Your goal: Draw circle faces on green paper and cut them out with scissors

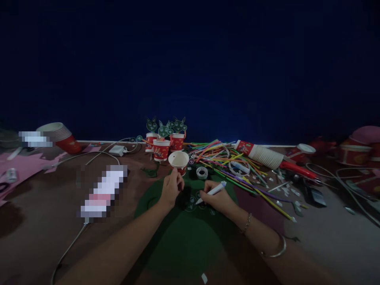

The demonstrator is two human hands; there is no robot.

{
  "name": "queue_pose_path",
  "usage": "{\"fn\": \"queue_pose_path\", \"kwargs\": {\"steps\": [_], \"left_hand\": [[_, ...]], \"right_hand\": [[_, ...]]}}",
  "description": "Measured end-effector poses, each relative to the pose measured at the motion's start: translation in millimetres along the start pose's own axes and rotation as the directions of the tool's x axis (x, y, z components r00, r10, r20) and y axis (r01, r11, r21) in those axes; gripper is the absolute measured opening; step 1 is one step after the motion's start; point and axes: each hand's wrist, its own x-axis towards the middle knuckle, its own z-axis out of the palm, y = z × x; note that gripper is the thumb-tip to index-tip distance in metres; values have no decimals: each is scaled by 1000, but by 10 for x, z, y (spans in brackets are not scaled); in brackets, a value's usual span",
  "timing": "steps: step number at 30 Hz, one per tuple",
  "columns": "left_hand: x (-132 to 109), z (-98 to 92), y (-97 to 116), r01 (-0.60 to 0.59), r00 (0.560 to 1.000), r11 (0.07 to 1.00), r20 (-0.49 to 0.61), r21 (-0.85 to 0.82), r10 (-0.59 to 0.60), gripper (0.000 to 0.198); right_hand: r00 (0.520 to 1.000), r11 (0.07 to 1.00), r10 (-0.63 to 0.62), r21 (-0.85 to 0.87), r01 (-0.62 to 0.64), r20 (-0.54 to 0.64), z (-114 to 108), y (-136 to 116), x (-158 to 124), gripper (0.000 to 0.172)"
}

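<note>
My right hand (218, 196) is closed around a white marker pen (214, 189). The pen's tip meets a sheet of dark green paper (178, 233), beside small drawn white outlines (190, 203). My left hand (172, 187) is over the paper's far left part, its fingers curled in with nothing visible in them. Just beyond its knuckles stands a white-lined red paper cup (178, 159); whether they touch I cannot tell. Behind that are red cups (162, 150) topped with green paper animal faces (152, 126).
Colourful pipe cleaners (219, 154), a tape roll (202, 172) and stacked paper cups (264, 156) lie right of centre, with paper scraps around. A pixelated bright device (103, 192) with a cable lies left. Pink paper (26, 166) and another cup stack (61, 136) are far left.
</note>
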Motion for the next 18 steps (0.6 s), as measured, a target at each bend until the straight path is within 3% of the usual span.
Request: {"fn": "queue_pose_path", "kwargs": {"steps": [14, 18], "left_hand": [[-3, 3, 0, 7, 1000, 1000, 0, -8, -7, 52], [1, 7, 7, 17, 1000, 1000, -10, -12, -17, 52]], "right_hand": [[1000, 1000, -14, 3, 14, 22, 5, -21, -9, 22], [999, 988, 38, 148, -42, 28, -23, -4, 10, 24]]}}
